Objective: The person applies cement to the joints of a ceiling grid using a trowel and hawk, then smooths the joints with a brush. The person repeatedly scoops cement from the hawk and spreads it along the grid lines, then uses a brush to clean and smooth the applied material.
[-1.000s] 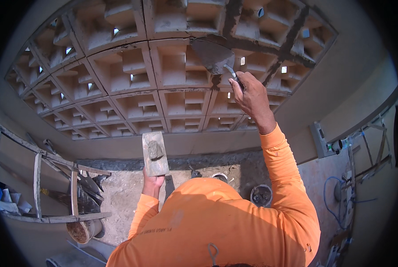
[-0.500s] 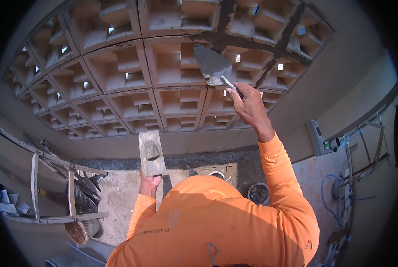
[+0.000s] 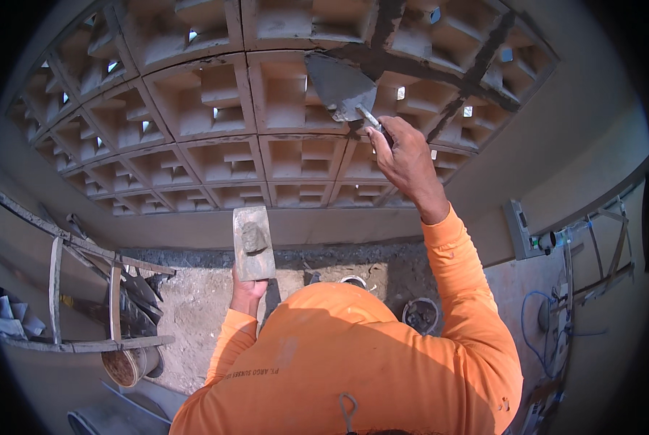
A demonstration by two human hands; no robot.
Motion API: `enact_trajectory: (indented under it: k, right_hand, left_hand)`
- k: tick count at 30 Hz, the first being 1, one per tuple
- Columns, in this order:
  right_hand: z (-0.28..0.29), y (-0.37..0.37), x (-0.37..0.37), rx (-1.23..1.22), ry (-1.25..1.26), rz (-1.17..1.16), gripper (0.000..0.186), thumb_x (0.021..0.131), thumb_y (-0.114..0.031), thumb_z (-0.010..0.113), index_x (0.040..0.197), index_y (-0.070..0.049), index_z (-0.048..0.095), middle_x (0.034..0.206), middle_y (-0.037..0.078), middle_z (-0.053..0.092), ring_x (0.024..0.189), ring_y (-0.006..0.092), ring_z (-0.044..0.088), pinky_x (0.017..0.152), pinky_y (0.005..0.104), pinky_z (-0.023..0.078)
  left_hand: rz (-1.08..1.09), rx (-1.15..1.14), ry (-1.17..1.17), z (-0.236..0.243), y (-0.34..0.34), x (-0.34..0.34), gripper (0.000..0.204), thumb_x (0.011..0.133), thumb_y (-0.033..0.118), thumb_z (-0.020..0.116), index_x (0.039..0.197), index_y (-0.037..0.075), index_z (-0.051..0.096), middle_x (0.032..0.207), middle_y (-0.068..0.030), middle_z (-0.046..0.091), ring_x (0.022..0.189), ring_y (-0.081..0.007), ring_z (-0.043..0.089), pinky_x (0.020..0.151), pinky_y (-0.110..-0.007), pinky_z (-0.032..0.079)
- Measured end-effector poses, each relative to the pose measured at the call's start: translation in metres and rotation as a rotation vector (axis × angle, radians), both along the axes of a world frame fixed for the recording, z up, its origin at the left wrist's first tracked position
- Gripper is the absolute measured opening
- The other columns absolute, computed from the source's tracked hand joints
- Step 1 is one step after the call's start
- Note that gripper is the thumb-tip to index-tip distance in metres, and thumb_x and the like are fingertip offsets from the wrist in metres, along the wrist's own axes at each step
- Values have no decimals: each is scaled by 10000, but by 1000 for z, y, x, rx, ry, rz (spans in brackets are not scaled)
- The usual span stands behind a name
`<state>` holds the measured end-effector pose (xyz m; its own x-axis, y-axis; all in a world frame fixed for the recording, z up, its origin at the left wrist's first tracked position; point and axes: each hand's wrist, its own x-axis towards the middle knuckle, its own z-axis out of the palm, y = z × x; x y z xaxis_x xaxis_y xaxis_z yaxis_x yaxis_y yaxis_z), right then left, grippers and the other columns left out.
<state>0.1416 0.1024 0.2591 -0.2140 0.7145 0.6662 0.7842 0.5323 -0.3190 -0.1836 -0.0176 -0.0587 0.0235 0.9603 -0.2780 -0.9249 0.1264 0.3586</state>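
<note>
My right hand grips the handle of a pointing trowel, fingers wrapped round it. Its grey blade points up and left, over a wall of pale ventilation blocks; whether it touches them I cannot tell. Dark, wet-looking mortar fills joints to the right of the blade. Lower and to the left, my left hand holds a small flat mortar board by its near end. A lump of grey mortar sits on this board. Most of my left fingers are hidden beneath it.
At the left leans a wooden ladder, with a bucket below it. Two more buckets stand on the dusty floor, one by my right arm. A blue hose lies to the right.
The trowel has moved slightly up and left, and the pale clump near its handle no longer shows. The view has shifted a little; the left hand still holds the board.
</note>
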Motion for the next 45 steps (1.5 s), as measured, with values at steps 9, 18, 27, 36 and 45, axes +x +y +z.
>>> enact_trajectory:
  k: [9,18,27,36,45]
  right_hand:
    - [-8,25,-6,164,-140,-92,169,983,-175,694,1046,-29,637,871,151,608,741,365,655,640,442,540]
    - [-12,23,-8,129,15,-40,156,987,-158,692,1020,-12,648,868,170,629,739,389,626,648,464,502]
    - [-6,-26,-4,-413,-21,259,201,975,-156,717,1065,21,686,823,182,633,683,349,579,628,401,445]
    - [-41,-76,-13,-405,-433,467,275,966,-329,712,994,-55,713,830,119,656,756,342,651,645,446,509]
    - [-48,-73,-25,-328,-579,384,266,985,-317,678,937,-56,687,818,122,657,767,351,672,656,464,533]
  left_hand:
    - [27,14,46,-11,0,-4,340,1043,317,596,1285,86,651,1199,-78,717,1106,-259,695,948,-426,580]
    - [7,-7,-9,5,4,2,364,1034,307,619,1324,89,645,1238,-80,715,1122,-266,693,974,-431,572]
    - [-5,64,-11,30,8,12,392,1011,337,642,1317,92,652,1252,-80,713,1164,-262,683,1011,-435,554]
    - [27,109,-39,59,13,24,398,1039,295,608,1332,27,627,1267,-123,700,1179,-289,672,1048,-474,536]
    - [92,89,39,69,13,25,396,1041,277,618,1346,25,614,1280,-117,691,1175,-284,676,1049,-457,543]
